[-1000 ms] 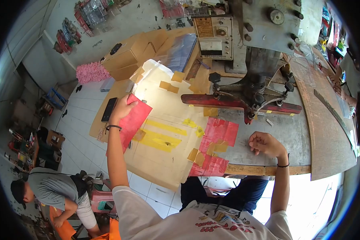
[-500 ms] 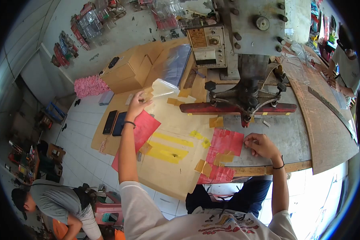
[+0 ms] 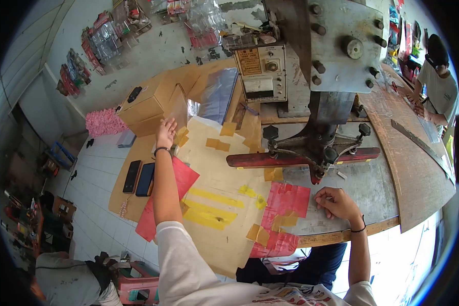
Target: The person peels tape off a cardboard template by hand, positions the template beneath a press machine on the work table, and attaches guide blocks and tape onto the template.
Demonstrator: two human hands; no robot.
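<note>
My left hand (image 3: 166,133) is stretched out at the far left edge of the tan sheet (image 3: 209,168), fingers apart, near a clear plastic piece (image 3: 193,108). Nothing shows in its grip. Below it, my forearm crosses a red sheet (image 3: 185,177). Yellow strips (image 3: 209,215) and brown tape pieces (image 3: 218,145) lie on the tan sheet. My right hand (image 3: 335,203) rests over the grey metal table (image 3: 362,204), fingers curled, just right of a red taped piece (image 3: 288,200). Whether it holds anything is hidden.
A press with a red bar (image 3: 260,159) stands beyond my right hand. Two phones (image 3: 132,176) lie left of my forearm. Cardboard boxes (image 3: 143,104) and blue plastic sheets (image 3: 219,97) sit at the back. One person (image 3: 443,92) works at the right, another (image 3: 69,278) bends at lower left.
My left hand has left the red sheet and reached farther back, its fingers spreading. My right hand has barely moved. The view has shifted, and two phones are now uncovered.
</note>
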